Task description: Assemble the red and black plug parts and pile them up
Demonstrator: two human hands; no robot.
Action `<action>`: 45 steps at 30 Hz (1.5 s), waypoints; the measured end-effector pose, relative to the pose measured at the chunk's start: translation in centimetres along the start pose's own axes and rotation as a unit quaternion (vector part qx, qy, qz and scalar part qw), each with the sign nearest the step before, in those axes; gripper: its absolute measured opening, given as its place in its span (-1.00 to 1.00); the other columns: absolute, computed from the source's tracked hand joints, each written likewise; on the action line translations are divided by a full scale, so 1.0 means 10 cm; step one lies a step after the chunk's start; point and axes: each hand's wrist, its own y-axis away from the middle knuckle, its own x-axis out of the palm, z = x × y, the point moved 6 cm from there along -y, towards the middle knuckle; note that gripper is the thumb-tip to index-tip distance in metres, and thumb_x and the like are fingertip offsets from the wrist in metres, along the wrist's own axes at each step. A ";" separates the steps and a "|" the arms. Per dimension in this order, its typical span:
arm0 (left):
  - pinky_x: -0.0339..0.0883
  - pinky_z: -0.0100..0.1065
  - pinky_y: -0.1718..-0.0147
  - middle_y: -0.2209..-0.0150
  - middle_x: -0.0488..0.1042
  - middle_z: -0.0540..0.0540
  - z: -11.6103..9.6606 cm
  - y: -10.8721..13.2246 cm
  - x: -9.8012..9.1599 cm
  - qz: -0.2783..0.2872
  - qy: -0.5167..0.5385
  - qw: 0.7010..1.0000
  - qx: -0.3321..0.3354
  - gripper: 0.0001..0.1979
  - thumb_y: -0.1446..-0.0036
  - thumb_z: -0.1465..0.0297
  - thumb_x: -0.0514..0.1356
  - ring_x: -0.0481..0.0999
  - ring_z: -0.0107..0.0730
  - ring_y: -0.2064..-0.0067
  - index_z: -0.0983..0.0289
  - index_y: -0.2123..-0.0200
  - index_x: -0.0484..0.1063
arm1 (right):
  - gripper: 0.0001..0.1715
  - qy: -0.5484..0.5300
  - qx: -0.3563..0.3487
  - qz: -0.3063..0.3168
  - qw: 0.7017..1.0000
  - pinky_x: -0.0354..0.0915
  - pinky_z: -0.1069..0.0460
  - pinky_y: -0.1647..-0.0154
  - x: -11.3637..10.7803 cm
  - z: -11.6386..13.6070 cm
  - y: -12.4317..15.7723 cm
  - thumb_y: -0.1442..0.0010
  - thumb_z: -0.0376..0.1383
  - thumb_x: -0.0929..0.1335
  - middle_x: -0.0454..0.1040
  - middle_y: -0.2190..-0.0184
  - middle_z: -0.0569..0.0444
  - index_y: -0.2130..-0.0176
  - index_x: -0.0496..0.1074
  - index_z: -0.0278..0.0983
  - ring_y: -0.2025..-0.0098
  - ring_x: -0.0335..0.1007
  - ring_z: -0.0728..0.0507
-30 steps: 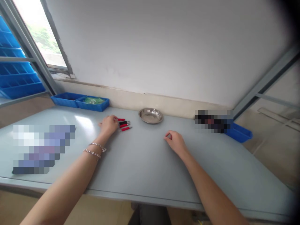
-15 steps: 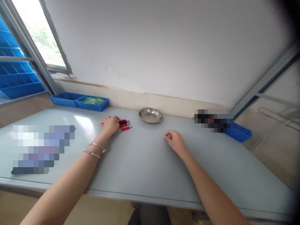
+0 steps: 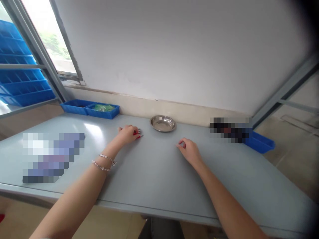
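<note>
My left hand [image 3: 128,133], with two bracelets on its wrist, rests on the table with its fingers curled over a small bunch of red and black pens [image 3: 136,136]. Only their silvery tips and bits of the red and black bodies poke out on the right side of the hand; the rest is covered. To the right, my right hand [image 3: 190,151] hovers low over the table or lies on it, fingers bent in toward the thumb, with nothing visible in them. Between and beyond both hands sits a shallow round metal dish [image 3: 163,124].
Two blue bins [image 3: 102,113] stand at the back left, one holding green-and-clear plastic packets. Another blue bin [image 3: 260,142] is at the right edge, beside a blurred-out patch. A second blurred patch covers the table's left. Metal frame posts rise on both sides; blue bins fill the left shelf.
My left hand has slid right onto the pens and now covers most of them. My right hand keeps its bent shape. The whole view has shifted slightly.
</note>
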 end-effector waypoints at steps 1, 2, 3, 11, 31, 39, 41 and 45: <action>0.05 -0.14 0.25 0.34 0.42 0.13 0.00 0.00 0.01 0.003 -0.005 1.000 0.005 -0.79 0.01 0.24 0.06 0.35 -0.15 0.25 0.22 0.42 0.40 | -0.85 0.000 0.001 0.000 1.000 0.13 0.08 0.42 -0.01 0.01 0.00 -0.04 -0.26 0.28 0.32 0.54 0.09 0.37 0.36 -0.28 0.50 0.23 -0.04; 0.05 -0.13 0.25 0.35 0.42 0.13 0.00 0.00 0.02 0.005 -0.011 1.000 0.009 -0.79 0.01 0.23 0.06 0.35 -0.15 0.26 0.22 0.43 0.39 | -0.85 -0.001 0.001 0.000 1.000 0.13 0.08 0.42 -0.02 0.02 0.01 -0.05 -0.26 0.27 0.33 0.53 0.08 0.37 0.36 -0.28 0.49 0.23 -0.04; 0.05 -0.13 0.25 0.35 0.43 0.13 0.00 0.00 0.03 0.006 -0.018 1.000 0.013 -0.80 0.01 0.24 0.06 0.36 -0.15 0.26 0.21 0.44 0.39 | -0.85 -0.002 0.000 0.001 1.000 0.13 0.08 0.42 -0.02 0.04 0.01 -0.05 -0.25 0.27 0.33 0.52 0.08 0.37 0.36 -0.29 0.49 0.23 -0.04; 0.06 -0.14 0.25 0.37 0.46 0.13 -0.10 0.02 0.06 0.022 -0.074 0.997 0.019 -0.84 -0.01 0.30 0.07 0.39 -0.14 0.27 0.24 0.49 0.37 | -0.80 -0.038 -0.016 -0.013 0.999 0.14 0.06 0.38 -0.07 0.09 0.01 -0.09 -0.23 0.23 0.32 0.52 0.06 0.38 0.35 -0.29 0.44 0.24 -0.06; -0.03 -0.33 0.33 0.37 0.37 0.05 -1.22 0.62 -0.14 -0.055 0.066 0.939 0.333 -0.81 -0.15 0.35 -0.02 0.33 -0.42 0.34 0.30 0.33 0.33 | -0.59 -0.295 -0.093 0.155 0.938 -0.09 0.12 0.58 0.02 0.61 0.22 -0.15 -0.07 0.16 -0.02 0.65 0.22 0.59 0.08 -0.27 0.58 -0.12 0.04; -0.06 -0.33 0.35 0.38 0.36 0.04 -1.24 0.64 -0.15 -0.071 0.048 0.942 0.326 -0.77 -0.17 0.29 -0.03 0.32 -0.42 0.36 0.30 0.32 0.31 | -0.58 -0.299 -0.090 0.106 0.944 -0.10 0.11 0.58 -0.01 0.61 0.19 -0.16 -0.10 0.13 -0.07 0.64 0.21 0.61 -0.01 -0.26 0.57 -0.12 0.04; -0.06 -0.32 0.34 0.37 0.37 0.04 -1.23 0.63 -0.16 -0.074 0.051 0.942 0.323 -0.74 -0.16 0.25 -0.03 0.32 -0.41 0.35 0.30 0.31 0.32 | -0.57 -0.305 -0.084 0.096 0.944 -0.09 0.11 0.58 -0.02 0.59 0.18 -0.16 -0.09 0.13 -0.07 0.65 0.21 0.61 -0.01 -0.26 0.57 -0.12 0.04; -0.07 -0.32 0.34 0.38 0.37 0.04 -1.22 0.62 -0.15 -0.075 0.047 0.941 0.327 -0.70 -0.17 0.21 -0.05 0.32 -0.41 0.36 0.29 0.31 0.35 | -0.56 -0.314 -0.069 0.088 0.943 -0.07 0.11 0.58 -0.02 0.55 0.17 -0.16 -0.07 0.12 -0.07 0.66 0.21 0.62 -0.02 -0.25 0.58 -0.10 0.04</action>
